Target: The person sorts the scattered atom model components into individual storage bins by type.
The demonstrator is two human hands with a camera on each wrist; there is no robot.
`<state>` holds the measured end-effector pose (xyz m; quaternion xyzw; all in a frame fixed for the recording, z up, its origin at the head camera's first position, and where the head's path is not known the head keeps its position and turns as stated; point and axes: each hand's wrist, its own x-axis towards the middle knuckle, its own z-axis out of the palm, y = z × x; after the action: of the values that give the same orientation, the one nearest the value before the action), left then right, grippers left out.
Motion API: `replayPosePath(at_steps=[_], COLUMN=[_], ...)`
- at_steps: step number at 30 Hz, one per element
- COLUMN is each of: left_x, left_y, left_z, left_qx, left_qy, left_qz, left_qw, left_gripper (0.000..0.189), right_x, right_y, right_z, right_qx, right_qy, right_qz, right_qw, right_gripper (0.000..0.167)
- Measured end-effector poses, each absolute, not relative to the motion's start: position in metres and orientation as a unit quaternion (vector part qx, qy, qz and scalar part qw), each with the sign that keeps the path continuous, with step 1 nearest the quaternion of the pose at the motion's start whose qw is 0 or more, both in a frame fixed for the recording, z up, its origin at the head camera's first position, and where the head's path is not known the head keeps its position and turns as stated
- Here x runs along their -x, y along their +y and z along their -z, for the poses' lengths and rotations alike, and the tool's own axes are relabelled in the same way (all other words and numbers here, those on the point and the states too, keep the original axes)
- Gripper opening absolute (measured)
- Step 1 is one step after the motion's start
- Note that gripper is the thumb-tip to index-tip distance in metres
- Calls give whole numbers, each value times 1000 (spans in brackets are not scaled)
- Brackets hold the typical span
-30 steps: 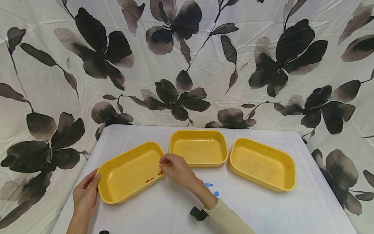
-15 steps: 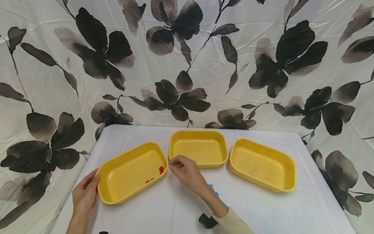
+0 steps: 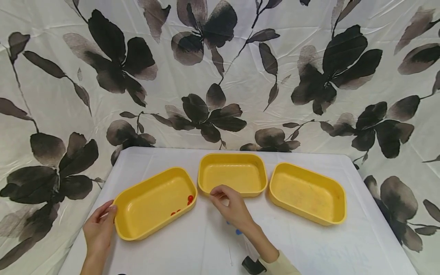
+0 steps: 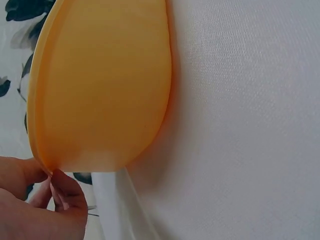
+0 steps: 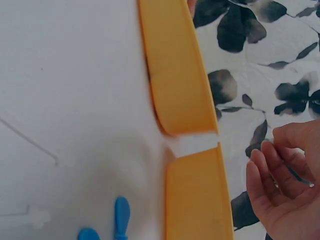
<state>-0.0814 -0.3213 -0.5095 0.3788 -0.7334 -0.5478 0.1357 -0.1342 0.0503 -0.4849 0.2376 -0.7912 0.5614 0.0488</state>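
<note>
My left hand (image 3: 99, 226) pinches the near-left rim of the left yellow tray (image 3: 144, 208). In the left wrist view the thumb and fingers (image 4: 67, 192) meet on the tray's corner. Small round red pieces (image 3: 190, 198) lie inside that tray along its right and near walls. My right hand (image 3: 231, 206) hovers in front of the middle yellow tray (image 3: 233, 194), its fingers loosely bent and overlapping the near rim. Nothing shows between its fingertips in the right wrist view. Small blue pieces (image 5: 121, 217) lie on the white cloth, partly behind the right forearm.
A third yellow tray (image 3: 307, 198) stands angled at the right. A black object (image 3: 253, 265) shows at the right sleeve's cuff. A floral cloth (image 3: 213, 76) hangs behind the white-covered table (image 3: 192, 252).
My right hand has drawn out of the left tray and moved right, in front of the middle one, uncovering a red piece. The left hand keeps its hold on the tray rim.
</note>
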Motion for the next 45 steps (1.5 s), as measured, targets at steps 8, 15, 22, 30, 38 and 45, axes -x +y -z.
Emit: replayPosePath(at_steps=[8,15,22,30,38,45], left_x=[78,73,72,74,75,76], left_y=[-317,-303,-285,-266,-242,-222], left_z=[503,497,488,477,472,475], left_qx=[-348,-299,-268,-277,-261,-249], left_qy=[-785,-807,-814,-810,-813,-783], left_qz=[485,464,471,488,503,560], left_qw=[167,211,209,171,134,105], left_gripper=[42,32,32,34,35,39], right_x=[131,126,123,119,118,113], right_y=[65,78,90,103,119,133], right_z=[488,489,491,493,497,499], right_qx=[-210,-189,-174,-162,-152,-114], right_qy=[-800,-798,-798,-801,-804,-814], right_qz=[-559,-570,-574,-571,-567,-562], right_qw=[55,51,63,81,95,94], right_gripper=[12,13,11,13,16,14])
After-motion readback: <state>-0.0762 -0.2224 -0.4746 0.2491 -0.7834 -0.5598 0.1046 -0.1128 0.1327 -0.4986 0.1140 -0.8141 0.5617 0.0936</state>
